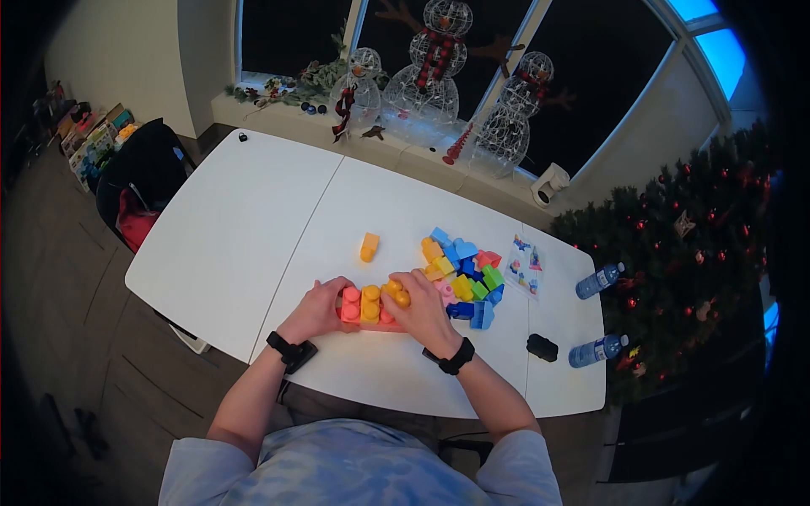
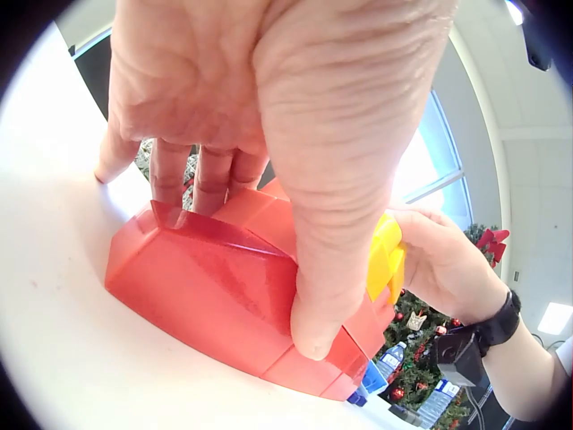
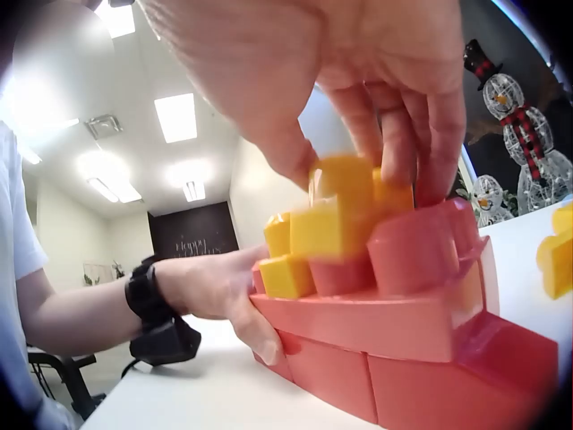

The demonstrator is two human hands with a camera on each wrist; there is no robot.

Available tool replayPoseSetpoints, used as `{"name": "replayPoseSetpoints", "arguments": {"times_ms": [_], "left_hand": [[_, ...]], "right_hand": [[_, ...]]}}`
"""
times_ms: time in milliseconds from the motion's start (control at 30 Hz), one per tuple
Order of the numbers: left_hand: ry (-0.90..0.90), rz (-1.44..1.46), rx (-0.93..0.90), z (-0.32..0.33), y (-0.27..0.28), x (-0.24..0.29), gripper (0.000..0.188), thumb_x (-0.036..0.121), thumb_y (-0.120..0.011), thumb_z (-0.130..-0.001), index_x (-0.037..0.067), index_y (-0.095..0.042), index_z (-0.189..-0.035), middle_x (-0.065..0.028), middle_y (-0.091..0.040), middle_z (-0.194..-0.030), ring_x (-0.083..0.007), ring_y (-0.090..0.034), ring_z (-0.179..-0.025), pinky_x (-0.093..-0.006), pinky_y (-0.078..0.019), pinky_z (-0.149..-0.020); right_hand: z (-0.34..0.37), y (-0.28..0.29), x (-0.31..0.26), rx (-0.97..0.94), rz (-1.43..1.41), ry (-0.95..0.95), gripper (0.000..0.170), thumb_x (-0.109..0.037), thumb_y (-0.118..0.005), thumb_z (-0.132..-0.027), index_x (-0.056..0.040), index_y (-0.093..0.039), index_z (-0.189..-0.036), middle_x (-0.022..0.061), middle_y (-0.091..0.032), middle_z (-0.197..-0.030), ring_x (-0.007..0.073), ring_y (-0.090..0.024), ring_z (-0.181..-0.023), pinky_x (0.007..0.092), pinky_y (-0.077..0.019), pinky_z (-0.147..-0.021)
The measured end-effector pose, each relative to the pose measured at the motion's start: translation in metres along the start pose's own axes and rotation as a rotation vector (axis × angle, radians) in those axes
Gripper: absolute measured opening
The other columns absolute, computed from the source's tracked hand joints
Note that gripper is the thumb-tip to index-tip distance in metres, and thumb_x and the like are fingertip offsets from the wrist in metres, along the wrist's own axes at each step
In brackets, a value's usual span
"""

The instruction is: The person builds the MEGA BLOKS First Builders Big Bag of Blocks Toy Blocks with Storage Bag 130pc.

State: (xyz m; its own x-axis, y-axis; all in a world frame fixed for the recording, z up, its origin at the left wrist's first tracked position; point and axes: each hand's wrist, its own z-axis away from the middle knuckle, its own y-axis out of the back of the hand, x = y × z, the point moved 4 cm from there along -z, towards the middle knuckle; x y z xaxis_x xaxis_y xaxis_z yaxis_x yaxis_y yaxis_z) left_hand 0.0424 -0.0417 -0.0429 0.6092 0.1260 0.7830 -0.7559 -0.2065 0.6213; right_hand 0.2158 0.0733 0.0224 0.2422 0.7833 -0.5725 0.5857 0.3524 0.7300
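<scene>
At the left, the white tabletop (image 1: pixel 228 219) runs out broadly to its rounded edge, the widest room for sliding the work sideways. The person's left hand (image 1: pixel 319 308) steadies a red boat-shaped base (image 3: pixel 358 324), thumb against one side wall, fingers reaching round the other, set about as wide as the base itself. The base sits on the tabletop in front of the person, looking light, stiff and smooth enough to slip a little; its low side walls offer the best hold. A red block (image 1: pixel 351 305) and a yellow block (image 1: pixel 369 304) stand on it, and likely want a straight push or pull rather than a sideways knock. Beyond lies a loose orange block (image 1: pixel 369 247). The right hand (image 1: pixel 422 314) pinches a yellow-orange block (image 3: pixel 345 179) in narrowed fingers over the base; whether it is fully seated, an onlooker cannot tell. Just to the right, a heap of colored blocks (image 1: pixel 463 288) crowds that side, leaving little room for a sweep. Farther right come a picture sheet (image 1: pixel 524 266), a small black object (image 1: pixel 542 347) and two water bottles (image 1: pixel 600 281) (image 1: pixel 598 351) by the right edge.
</scene>
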Motion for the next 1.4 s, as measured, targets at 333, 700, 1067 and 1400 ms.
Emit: {"name": "replayPoseSetpoints", "arguments": {"times_ms": [333,700,1067,1400], "left_hand": [[-0.009,0.008,-0.001,0.0,0.0,-0.002,0.069,0.023,-0.095,-0.062,0.009,-0.059,-0.12,-0.0086,-0.071,-0.112,-0.0319,-0.069,-0.107,-0.057,-0.0323,-0.116],[-0.006,0.014,-0.006,0.002,0.001,0.0,0.066,0.024,-0.094,-0.064,0.011,-0.062,-0.12,-0.0051,-0.071,-0.115,-0.0317,-0.068,-0.109,-0.0648,-0.0299,-0.117],[-0.14,0.012,0.092,0.0,-0.002,0.01,0.071,0.027,-0.095,-0.064,0.009,-0.061,-0.123,-0.0073,-0.07,-0.116,-0.031,-0.068,-0.107,-0.0559,-0.0388,-0.112],[-0.131,-0.097,0.122,-0.007,0.005,0.037,0.074,0.038,-0.096,-0.061,0.005,-0.068,-0.121,-0.0104,-0.074,-0.111,-0.0311,-0.071,-0.1,-0.0611,-0.0366,-0.114]], "right_hand": [[-0.002,0.02,-0.002,-0.288,0.012,0.053,0.059,-0.024,-0.084,-0.083,-0.0018,-0.062,-0.133,0.0177,-0.066,-0.117,0.0318,-0.064,-0.113,0.0382,-0.0497,-0.099],[-0.009,0.004,0.0,-0.343,0.054,0.028,0.072,-0.047,-0.088,-0.074,0.0021,-0.066,-0.121,0.0195,-0.071,-0.113,0.0357,-0.069,-0.105,0.0426,-0.0551,-0.093],[-0.004,-0.007,0.013,-0.307,0.006,0.059,0.08,-0.048,-0.088,-0.074,0.0021,-0.062,-0.131,0.0213,-0.07,-0.113,0.0357,-0.07,-0.103,0.0408,-0.0554,-0.091],[0.0,-0.012,0.019,-0.268,-0.001,0.116,0.084,-0.046,-0.087,-0.074,-0.0024,-0.057,-0.14,0.0207,-0.068,-0.116,0.0375,-0.068,-0.105,0.0425,-0.0543,-0.092]]}}
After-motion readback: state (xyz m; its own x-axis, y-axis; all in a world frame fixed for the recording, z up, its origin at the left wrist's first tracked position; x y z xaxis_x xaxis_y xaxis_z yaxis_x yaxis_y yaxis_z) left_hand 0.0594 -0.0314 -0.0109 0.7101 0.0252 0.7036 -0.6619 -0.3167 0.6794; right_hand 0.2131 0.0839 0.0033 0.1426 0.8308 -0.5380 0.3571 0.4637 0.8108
